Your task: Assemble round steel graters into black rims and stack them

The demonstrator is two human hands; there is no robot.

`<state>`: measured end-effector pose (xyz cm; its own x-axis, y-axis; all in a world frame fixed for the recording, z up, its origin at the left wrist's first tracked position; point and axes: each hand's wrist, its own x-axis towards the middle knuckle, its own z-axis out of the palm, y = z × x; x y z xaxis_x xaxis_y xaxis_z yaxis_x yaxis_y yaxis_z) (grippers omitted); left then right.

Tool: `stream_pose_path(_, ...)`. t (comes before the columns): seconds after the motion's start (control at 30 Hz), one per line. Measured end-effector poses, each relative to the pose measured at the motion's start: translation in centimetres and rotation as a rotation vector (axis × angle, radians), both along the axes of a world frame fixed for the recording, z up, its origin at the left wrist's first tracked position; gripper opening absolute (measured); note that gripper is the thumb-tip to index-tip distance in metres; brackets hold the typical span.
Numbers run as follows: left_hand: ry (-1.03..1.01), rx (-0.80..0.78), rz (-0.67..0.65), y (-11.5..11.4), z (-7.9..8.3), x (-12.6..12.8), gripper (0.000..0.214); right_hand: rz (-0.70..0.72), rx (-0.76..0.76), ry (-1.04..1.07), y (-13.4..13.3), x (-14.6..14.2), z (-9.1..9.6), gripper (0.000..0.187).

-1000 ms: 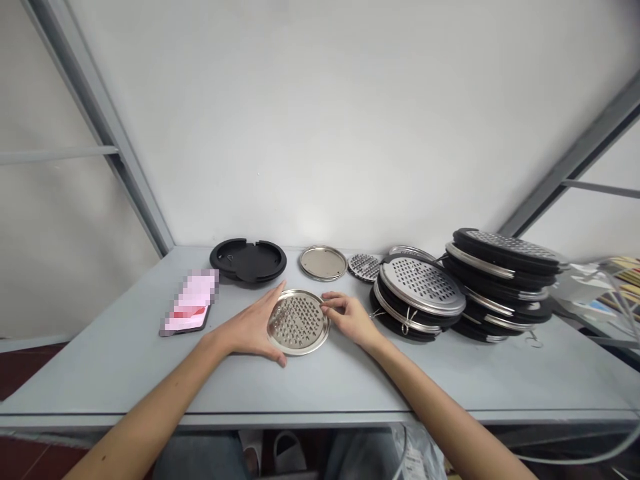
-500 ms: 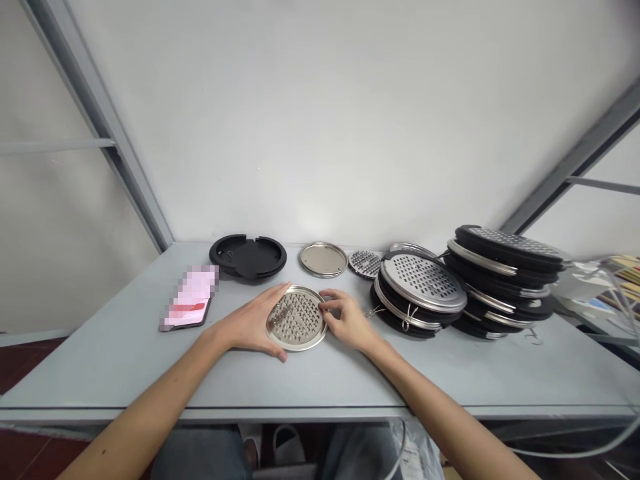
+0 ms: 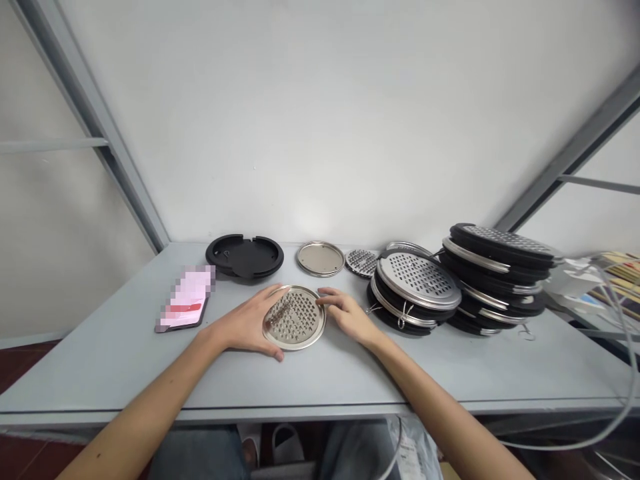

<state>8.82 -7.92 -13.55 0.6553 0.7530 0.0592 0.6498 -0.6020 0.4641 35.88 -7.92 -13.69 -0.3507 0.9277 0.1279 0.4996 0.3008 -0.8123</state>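
A round metal grater disc point(image 3: 299, 319) with raised teeth and a plain rim lies flat on the grey table. Around its left edge curves my left hand point(image 3: 253, 321), thumb at the near side and fingers at the far side, gripping the rim. At the opposite side is my right hand point(image 3: 347, 315), its index finger stretched out to the disc's upper right edge and nothing held in it. Behind the disc sit a plain round metal plate point(image 3: 321, 259) and a smaller dark grater disc point(image 3: 362, 263).
A black round tray-like base point(image 3: 245, 257) stands at the back left, with a phone point(image 3: 186, 299) in front of it. To the right rise a short stack of black-and-metal graters point(image 3: 417, 283) and a taller stack point(image 3: 500, 273). A white cable point(image 3: 620, 407) hangs at the right edge.
My right hand's fingers have loosened from a pinch at the disc's rim and straightened. My left hand keeps its place around the disc. The whole view has shifted slightly.
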Motion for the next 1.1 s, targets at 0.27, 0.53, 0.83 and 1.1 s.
stream_pose_path(0.27, -0.009, 0.023, -0.024, -0.1, 0.3, 0.2, 0.119, -0.011, -0.082, 0.160, 0.0, 0.1, 0.2, 0.041)
stream_pose_path(0.53, 0.052, 0.067, 0.010, -0.3, 0.5, 0.5, 0.111, 0.059, 0.427, -0.350, -0.9, 0.5, 0.2, 0.038)
stream_pose_path(0.83, 0.037, 0.080, 0.016, -0.4, 0.3, 0.5, 0.112, 0.130, 0.449, -0.412, -1.0, 0.4, -0.1, 0.035)
stream_pose_path(1.1, 0.072, 0.033, 0.050, -0.6, 0.8, 0.8, 0.120, 0.218, 0.451, -0.490, -1.5, 0.6, 1.1, 0.034)
